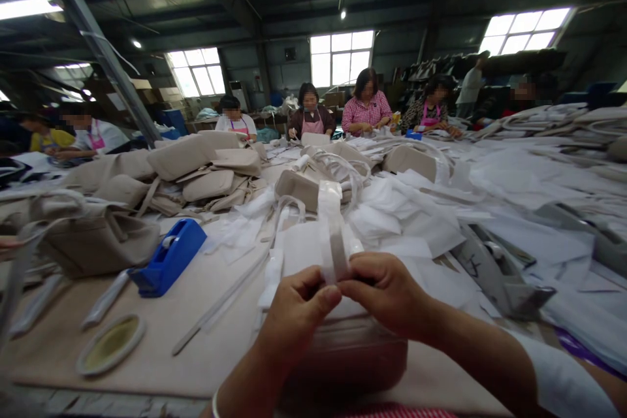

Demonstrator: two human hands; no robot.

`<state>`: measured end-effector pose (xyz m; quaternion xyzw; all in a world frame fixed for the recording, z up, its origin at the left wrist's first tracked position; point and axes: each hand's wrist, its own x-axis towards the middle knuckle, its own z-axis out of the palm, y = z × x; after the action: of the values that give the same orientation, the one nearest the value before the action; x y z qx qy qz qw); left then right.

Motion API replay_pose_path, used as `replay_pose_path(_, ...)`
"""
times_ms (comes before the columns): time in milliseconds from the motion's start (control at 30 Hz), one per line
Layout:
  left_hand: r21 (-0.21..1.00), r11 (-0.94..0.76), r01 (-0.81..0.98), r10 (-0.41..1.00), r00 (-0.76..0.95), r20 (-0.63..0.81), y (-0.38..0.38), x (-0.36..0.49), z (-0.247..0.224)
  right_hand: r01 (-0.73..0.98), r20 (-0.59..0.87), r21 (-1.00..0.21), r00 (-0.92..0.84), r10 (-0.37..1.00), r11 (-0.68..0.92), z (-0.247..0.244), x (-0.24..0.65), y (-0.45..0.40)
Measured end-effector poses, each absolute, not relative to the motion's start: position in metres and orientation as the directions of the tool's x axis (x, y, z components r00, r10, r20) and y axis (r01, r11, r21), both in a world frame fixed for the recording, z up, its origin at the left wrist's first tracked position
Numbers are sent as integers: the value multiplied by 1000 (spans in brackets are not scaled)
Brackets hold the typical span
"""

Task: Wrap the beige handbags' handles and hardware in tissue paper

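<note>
A handbag [362,359] sits on the table close in front of me, its lower part in shadow. From it rises a bag handle [337,248], a pale strap wrapped in white translucent sheet. My left hand [298,307] pinches the wrapped handle low down between thumb and fingers. Opposite it, my right hand [392,287] has its thumb and fingertips closed on the same strap, close to my left thumb. White wrapping sheets [301,245] lie against the bag behind my hands.
On the left are a blue tape dispenser [171,258], a round white-rimmed thing [112,345] and a beige handbag [98,241]. A grey tape dispenser [494,268] stands right among white sheets [529,235]. Beyond are piled beige bags [196,163] and several people working.
</note>
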<state>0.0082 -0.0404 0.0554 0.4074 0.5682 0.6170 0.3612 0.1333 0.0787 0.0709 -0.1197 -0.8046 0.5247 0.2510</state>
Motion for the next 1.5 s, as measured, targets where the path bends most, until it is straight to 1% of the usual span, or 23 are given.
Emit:
replay_pose_path(67,976,-63,-208,911,-412,-29,-37,8,53,-135,486,-695,-812,323,706,68,134,76)
replay_pose_path(133,964,-102,-244,867,-498,-35,-33,11,51,-140,564,-551,-789,244,822,66,134,76)
replay_pose_path(200,982,-144,-121,825,-563,52,-32,14,52,-122,523,-583,-812,257,803,66,136,81)
replay_pose_path(267,981,-174,89,797,-572,193,-33,17,55,-105,349,-793,-885,307,600,68,138,88)
replay_pose_path(333,929,-215,303,794,-499,346,-37,17,58,-49,106,-980,-949,296,194,70,139,96)
replay_pose_path(433,807,-298,509,815,-304,493,-42,13,60,53,-131,-942,-967,217,-331,71,136,100)
replay_pose_path(533,754,-259,604,832,-257,492,-45,4,63,75,-214,-899,-935,284,-432,71,130,96)
replay_pose_path(600,830,-158,535,874,-316,370,-45,-1,65,55,-149,-969,-908,391,-241,70,128,90)
replay_pose_path(667,940,-63,335,906,-377,195,-42,-2,65,4,87,-982,-877,473,189,68,126,84)
replay_pose_path(733,992,-12,129,887,-456,70,-37,1,62,-32,380,-777,-820,427,629,62,125,79)
replay_pose_path(767,998,-12,68,858,-512,45,-34,4,60,-20,479,-639,-792,378,769,59,125,77)
replay_pose_path(833,998,-34,48,795,-604,56,-29,11,55,14,558,-454,-775,297,891,55,126,78)
replay_pose_path(900,990,-73,123,765,-630,135,-27,15,52,-19,518,-468,-816,257,884,57,129,84)
replay_pose_path(967,960,-121,253,754,-605,255,-28,15,53,-79,379,-677,-890,255,732,63,132,95)
replay_pose_path(1033,897,-193,398,761,-516,393,-31,12,55,-51,160,-927,-950,269,372,70,135,106)
replay_pose_path(1067,857,-232,459,772,-450,450,-33,11,57,-10,48,-989,-965,257,149,72,136,110)
replay_pose_path(1133,777,-298,554,785,-320,530,-36,8,59,53,-97,-975,-975,198,-218,74,134,114)
replay_pose_path(1233,725,-303,619,784,-270,558,-38,4,59,39,-144,-905,-965,219,-424,72,128,110)
replay_pose_path(1300,818,-236,525,823,-340,456,-38,1,60,8,-118,-941,-944,308,-337,71,125,103)
replay_pose_path(1333,896,-191,402,858,-375,351,-37,-1,60,-16,-58,-979,-933,354,-203,71,124,100)
replay_pose_path(1400,994,-106,33,910,-400,110,-33,-4,60,-101,182,-970,-906,382,223,71,124,95)
replay_pose_path(1467,954,-70,-291,912,-406,-57,-27,-6,59,-180,432,-767,-854,289,615,70,125,93)
replay_pose_path(1500,924,-77,-374,898,-428,-99,-24,-6,59,-194,503,-662,-831,237,724,70,125,93)
